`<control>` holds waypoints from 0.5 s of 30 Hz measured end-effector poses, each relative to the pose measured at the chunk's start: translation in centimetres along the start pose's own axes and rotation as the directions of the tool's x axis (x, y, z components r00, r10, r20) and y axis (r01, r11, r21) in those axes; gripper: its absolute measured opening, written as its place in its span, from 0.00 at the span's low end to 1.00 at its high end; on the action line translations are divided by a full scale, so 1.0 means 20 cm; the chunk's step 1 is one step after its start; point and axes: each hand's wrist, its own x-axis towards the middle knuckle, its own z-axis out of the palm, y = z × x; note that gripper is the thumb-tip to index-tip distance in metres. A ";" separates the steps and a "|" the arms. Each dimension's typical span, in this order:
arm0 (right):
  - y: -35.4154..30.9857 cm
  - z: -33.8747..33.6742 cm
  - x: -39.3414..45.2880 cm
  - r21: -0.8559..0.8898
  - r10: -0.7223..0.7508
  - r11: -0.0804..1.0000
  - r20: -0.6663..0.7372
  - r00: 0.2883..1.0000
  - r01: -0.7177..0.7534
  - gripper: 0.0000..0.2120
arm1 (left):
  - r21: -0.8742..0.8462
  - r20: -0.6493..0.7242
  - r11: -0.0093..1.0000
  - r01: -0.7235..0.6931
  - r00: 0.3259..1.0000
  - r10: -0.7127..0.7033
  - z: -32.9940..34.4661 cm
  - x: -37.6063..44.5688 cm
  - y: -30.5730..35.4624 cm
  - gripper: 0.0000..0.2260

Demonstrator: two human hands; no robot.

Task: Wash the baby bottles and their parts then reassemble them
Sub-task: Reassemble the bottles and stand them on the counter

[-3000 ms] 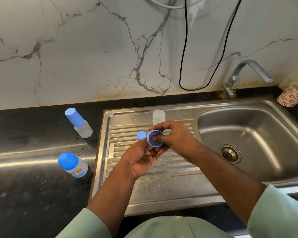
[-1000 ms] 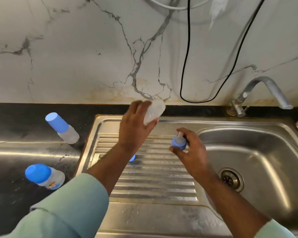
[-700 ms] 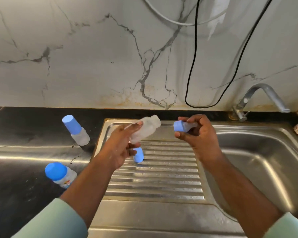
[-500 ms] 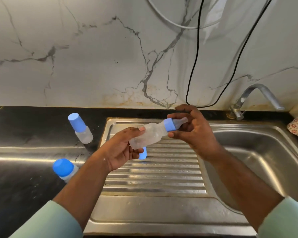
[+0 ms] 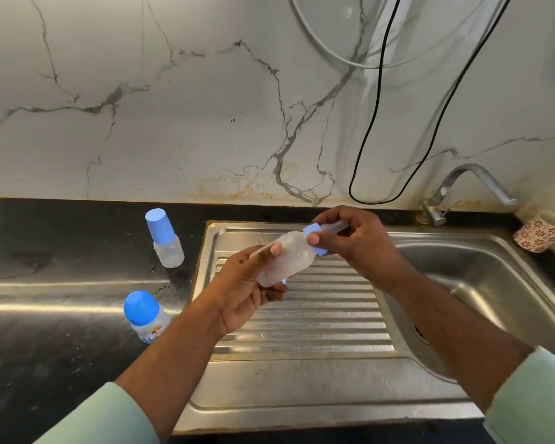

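Left hand (image 5: 242, 294) gripping clear bottle (image 5: 285, 259), right hand (image 5: 356, 241) pinching blue collar (image 5: 314, 238). Risk: cross-threading if tilted, or wet plastic slipping into sink (image 5: 494, 283).

Three baby bottles: one held (image 5: 285, 256), two capped on counter (image 5: 164, 238) (image 5: 145, 315); one mug (image 5: 540, 233)

The round steel drain (image 5: 417, 332) in the sink basin is mostly hidden behind the right forearm. The floral ceramic mug (image 5: 540, 235) is cut by the right edge. A small blue piece (image 5: 284, 280) peeks from under the clear plastic bottle (image 5: 285, 259); what it is cannot be told.
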 end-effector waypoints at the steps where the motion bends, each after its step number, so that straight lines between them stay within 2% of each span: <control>1: 0.00 0.02 0.00 -0.007 0.033 0.999 -0.035 0.999 -0.034 0.21 | 0.014 -0.009 0.999 -0.048 0.999 0.048 0.00 0.00 -0.01 0.33; 5: -0.02 0.05 -0.02 -0.067 0.094 0.993 -0.071 0.993 -0.099 0.25 | 0.218 -0.068 0.953 -0.209 0.971 0.228 -0.03 0.01 -0.04 0.28; 7: -0.02 0.04 -0.03 -0.006 0.070 0.998 -0.039 0.997 -0.070 0.20 | 0.174 -0.066 0.964 -0.202 0.974 0.216 -0.03 0.02 -0.01 0.25; 9: -0.03 0.01 -0.04 0.029 -0.001 1.000 0.038 0.999 0.000 0.19 | 0.080 -0.057 0.991 -0.105 0.992 0.110 -0.02 0.00 0.03 0.24; 11: -0.04 -0.02 -0.05 0.056 -0.062 0.997 0.159 0.985 0.054 0.20 | 0.035 -0.064 0.993 0.111 0.992 -0.109 -0.01 -0.01 0.06 0.26; 13: -0.05 -0.06 -0.04 -0.004 -0.099 0.995 0.245 0.964 0.103 0.21 | 0.054 -0.066 0.950 0.309 0.950 -0.305 -0.01 -0.02 0.08 0.29; 15: -0.03 -0.09 -0.03 -0.127 -0.122 0.979 0.258 0.959 0.159 0.20 | 0.106 -0.057 0.920 0.378 0.926 -0.374 0.00 -0.01 0.09 0.30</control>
